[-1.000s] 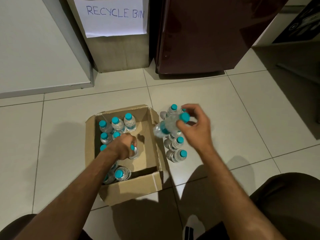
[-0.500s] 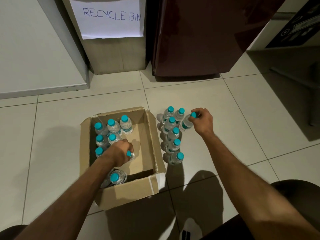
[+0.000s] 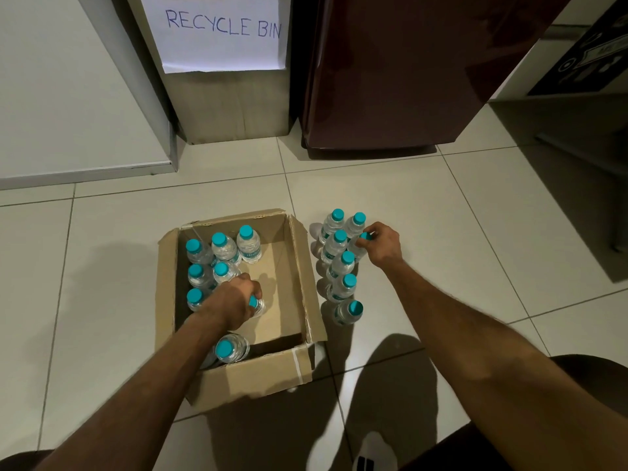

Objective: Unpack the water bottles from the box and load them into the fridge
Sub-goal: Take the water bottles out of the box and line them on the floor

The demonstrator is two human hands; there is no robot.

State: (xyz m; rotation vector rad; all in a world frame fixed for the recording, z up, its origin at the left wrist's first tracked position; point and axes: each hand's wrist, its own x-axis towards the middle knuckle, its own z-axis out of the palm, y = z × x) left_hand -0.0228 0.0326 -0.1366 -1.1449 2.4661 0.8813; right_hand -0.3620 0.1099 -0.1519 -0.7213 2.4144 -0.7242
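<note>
An open cardboard box [image 3: 302, 266] sits on the tiled floor with several small clear water bottles with teal caps [image 3: 224, 248] standing in its left and far part. My left hand [image 3: 234, 300] is inside the box, gripping the top of one bottle [image 3: 256, 305]. Right of the box several bottles [image 3: 341, 266] stand in a cluster on the floor. My right hand [image 3: 382, 244] holds the cap end of a bottle [image 3: 358, 244] at the cluster's right side. The dark red fridge [image 3: 407, 73] stands behind, its door closed.
A cardboard bin labelled "RECYCLE BIN" [image 3: 224, 62] stands left of the fridge. A white panel [image 3: 68, 96] fills the far left. My knees and a white shoe [image 3: 372, 453] are at the bottom edge. Bare tiles lie right of the bottle cluster.
My right hand carried a bottle from the air down to the floor beside the cluster. My left hand stayed in the box on its bottle.
</note>
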